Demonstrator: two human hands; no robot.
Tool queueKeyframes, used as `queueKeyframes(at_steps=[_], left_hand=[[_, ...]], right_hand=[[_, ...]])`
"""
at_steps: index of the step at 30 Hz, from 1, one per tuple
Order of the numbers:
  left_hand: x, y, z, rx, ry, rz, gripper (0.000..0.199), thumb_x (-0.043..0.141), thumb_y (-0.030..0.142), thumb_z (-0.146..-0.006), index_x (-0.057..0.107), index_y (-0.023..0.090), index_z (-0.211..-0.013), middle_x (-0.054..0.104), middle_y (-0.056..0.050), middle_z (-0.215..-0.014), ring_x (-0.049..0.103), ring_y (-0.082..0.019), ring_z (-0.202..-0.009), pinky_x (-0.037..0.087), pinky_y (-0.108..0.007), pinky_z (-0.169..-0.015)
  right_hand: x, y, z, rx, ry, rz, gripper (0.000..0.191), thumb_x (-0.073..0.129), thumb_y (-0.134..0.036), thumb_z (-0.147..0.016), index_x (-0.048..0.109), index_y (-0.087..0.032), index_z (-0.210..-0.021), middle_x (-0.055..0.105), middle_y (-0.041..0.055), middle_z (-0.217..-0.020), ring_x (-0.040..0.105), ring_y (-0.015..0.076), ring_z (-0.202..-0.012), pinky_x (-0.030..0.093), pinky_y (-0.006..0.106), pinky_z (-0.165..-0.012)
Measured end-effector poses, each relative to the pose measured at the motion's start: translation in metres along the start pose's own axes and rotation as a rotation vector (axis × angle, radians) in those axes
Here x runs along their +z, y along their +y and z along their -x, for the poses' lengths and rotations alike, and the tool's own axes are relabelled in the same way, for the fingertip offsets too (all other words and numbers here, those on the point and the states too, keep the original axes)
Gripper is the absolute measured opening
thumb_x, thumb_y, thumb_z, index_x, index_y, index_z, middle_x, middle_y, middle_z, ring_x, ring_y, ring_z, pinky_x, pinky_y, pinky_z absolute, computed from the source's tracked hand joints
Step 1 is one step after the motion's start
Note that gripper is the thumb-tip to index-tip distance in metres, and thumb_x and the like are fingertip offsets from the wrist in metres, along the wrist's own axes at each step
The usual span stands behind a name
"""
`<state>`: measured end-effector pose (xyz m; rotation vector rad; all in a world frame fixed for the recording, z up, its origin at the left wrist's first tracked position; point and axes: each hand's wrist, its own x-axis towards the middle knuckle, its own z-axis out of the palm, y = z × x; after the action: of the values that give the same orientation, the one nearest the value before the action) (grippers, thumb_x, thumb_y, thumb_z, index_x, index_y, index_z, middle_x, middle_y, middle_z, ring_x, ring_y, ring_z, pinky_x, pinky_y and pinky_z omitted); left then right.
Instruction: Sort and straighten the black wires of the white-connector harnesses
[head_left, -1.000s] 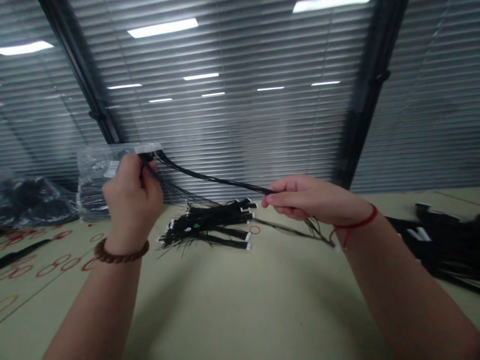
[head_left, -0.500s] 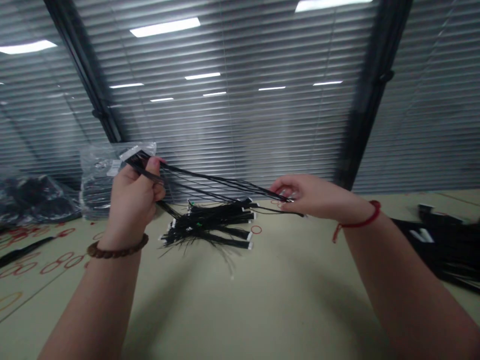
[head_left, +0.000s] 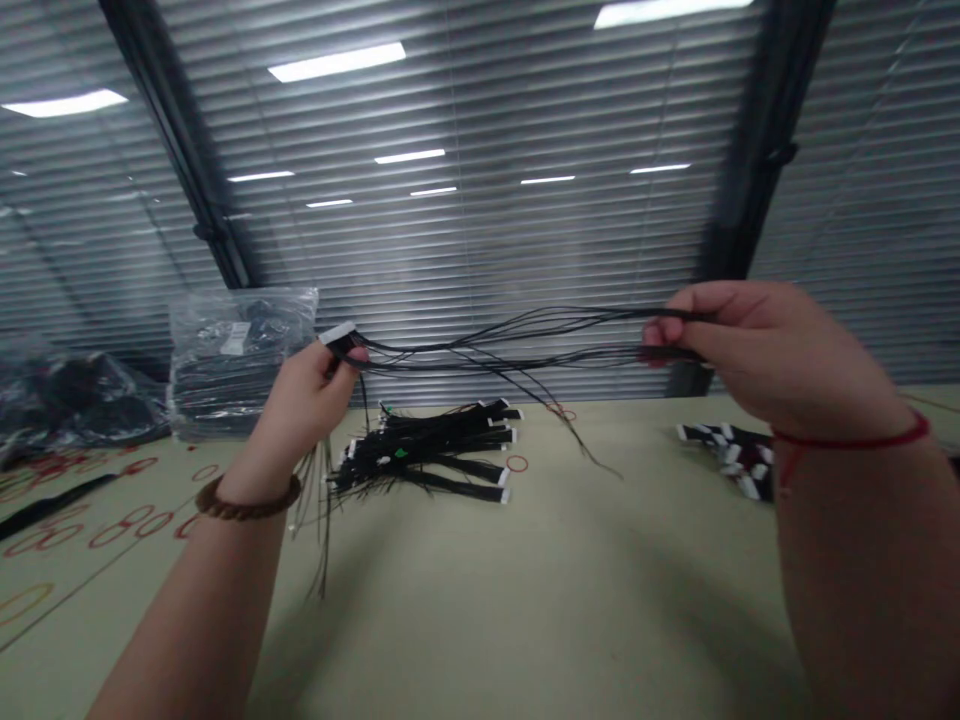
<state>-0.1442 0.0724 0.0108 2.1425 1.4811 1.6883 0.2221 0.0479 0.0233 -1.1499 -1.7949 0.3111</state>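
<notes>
A black wire harness stretches through the air between my two hands. My left hand is closed on its end, just below a white connector. Farther right, my right hand pinches the strands, which run in two separate bunches into the fingers. A few loose wires droop from the middle of the harness, and more wires hang beneath my left hand. Behind and below lies a pile of similar black harnesses with white connectors on the pale table.
Clear plastic bags of black cables stand at the back left. Red rubber bands are scattered on the left of the table, and a single red band lies beside the pile. More connectors lie at right, partly behind my right arm.
My right hand has moved right and up, drawing the strands out longer and splitting them into two bunches. My left hand has shifted slightly right and lower. Wires now dangle below it.
</notes>
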Motion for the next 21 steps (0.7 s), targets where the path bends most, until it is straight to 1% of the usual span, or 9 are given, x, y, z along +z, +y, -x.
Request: queueKeyframes(at_steps=[2, 5, 7, 10, 12, 14, 15, 18, 21], left_hand=[[0.003, 0.002, 0.003, -0.048, -0.048, 0.103, 0.016, 0.059, 0.034, -0.080, 0.056, 0.020, -0.072, 0.046, 0.001, -0.056, 0.039, -0.013, -0.045, 0.028, -0.025, -0.041], [0.009, 0.013, 0.009, -0.074, -0.102, 0.253, 0.022, 0.057, 0.042, -0.081, 0.055, 0.020, -0.080, 0.052, 0.000, -0.065, 0.038, -0.010, -0.043, 0.029, -0.022, -0.039], [0.013, 0.023, 0.014, -0.065, -0.131, 0.322, 0.023, 0.060, 0.041, -0.080, 0.056, 0.019, -0.085, 0.054, -0.002, -0.072, 0.040, -0.009, -0.046, 0.032, -0.021, -0.039], [0.022, 0.039, 0.022, -0.058, -0.185, 0.362, 0.021, 0.059, 0.040, -0.082, 0.056, 0.019, -0.088, 0.054, -0.001, -0.071, 0.042, -0.009, -0.048, 0.033, -0.019, -0.040], [0.027, 0.048, 0.029, -0.054, -0.244, 0.351, 0.020, 0.059, 0.038, -0.083, 0.057, 0.018, -0.085, 0.054, 0.000, -0.067, 0.042, -0.010, -0.047, 0.034, -0.019, -0.040], [0.030, 0.055, 0.034, -0.040, -0.313, 0.326, 0.020, 0.060, 0.037, -0.082, 0.059, 0.017, -0.081, 0.055, 0.000, -0.064, 0.044, -0.011, -0.048, 0.036, -0.020, -0.041], [0.031, 0.057, 0.036, -0.028, -0.344, 0.310, 0.020, 0.060, 0.037, -0.083, 0.060, 0.017, -0.079, 0.056, 0.000, -0.063, 0.045, -0.011, -0.048, 0.036, -0.020, -0.042], [0.033, 0.061, 0.040, 0.001, -0.406, 0.263, 0.023, 0.055, 0.037, -0.086, 0.060, 0.017, -0.076, 0.055, 0.000, -0.061, 0.044, -0.011, -0.047, 0.034, -0.020, -0.040], [0.034, 0.064, 0.042, 0.000, -0.431, 0.270, 0.020, 0.052, 0.035, -0.087, 0.060, 0.017, -0.081, 0.055, 0.001, -0.060, 0.044, -0.010, -0.046, 0.035, -0.020, -0.041]], right_hand=[[-0.002, -0.001, 0.001, 0.026, -0.170, 0.003, 0.019, 0.055, -0.036, -0.076, 0.058, -0.018, -0.074, 0.061, 0.0034, -0.074, 0.056, 0.0171, -0.070, 0.041, 0.028, -0.064], [0.004, -0.001, -0.002, 0.064, -0.518, 0.028, 0.018, 0.063, -0.032, -0.071, 0.061, -0.015, -0.073, 0.060, 0.0028, -0.068, 0.054, 0.0152, -0.063, 0.040, 0.025, -0.057], [0.019, -0.003, -0.005, 0.063, -0.688, 0.029, 0.012, 0.064, -0.024, -0.068, 0.062, -0.013, -0.073, 0.059, 0.0018, -0.067, 0.052, 0.0131, -0.061, 0.037, 0.022, -0.055], [0.051, -0.014, -0.006, 0.029, -0.851, -0.055, 0.010, 0.060, -0.014, -0.066, 0.060, -0.012, -0.076, 0.056, -0.0004, -0.065, 0.048, 0.0100, -0.059, 0.035, 0.020, -0.053], [0.071, -0.023, -0.004, 0.003, -0.905, -0.184, 0.018, 0.054, -0.012, -0.069, 0.057, -0.012, -0.086, 0.055, -0.0013, -0.068, 0.049, 0.0090, -0.062, 0.038, 0.019, -0.056], [0.084, -0.032, 0.000, -0.007, -0.892, -0.322, 0.025, 0.047, -0.010, -0.072, 0.052, -0.012, -0.097, 0.053, -0.0015, -0.073, 0.049, 0.0077, -0.064, 0.041, 0.018, -0.059], [0.087, -0.035, 0.003, -0.009, -0.863, -0.377, 0.026, 0.046, -0.010, -0.073, 0.049, -0.013, -0.099, 0.052, -0.0018, -0.073, 0.048, 0.0068, -0.062, 0.041, 0.017, -0.058], [0.086, -0.041, 0.008, -0.013, -0.774, -0.468, 0.019, 0.049, -0.019, -0.080, 0.050, -0.012, -0.098, 0.046, -0.0031, -0.068, 0.038, 0.0046, -0.053, 0.031, 0.014, -0.046], [0.080, -0.042, 0.011, -0.005, -0.729, -0.504, 0.020, 0.053, -0.030, -0.084, 0.052, -0.012, -0.093, 0.042, -0.0048, -0.061, 0.032, 0.0033, -0.047, 0.024, 0.013, -0.039]])
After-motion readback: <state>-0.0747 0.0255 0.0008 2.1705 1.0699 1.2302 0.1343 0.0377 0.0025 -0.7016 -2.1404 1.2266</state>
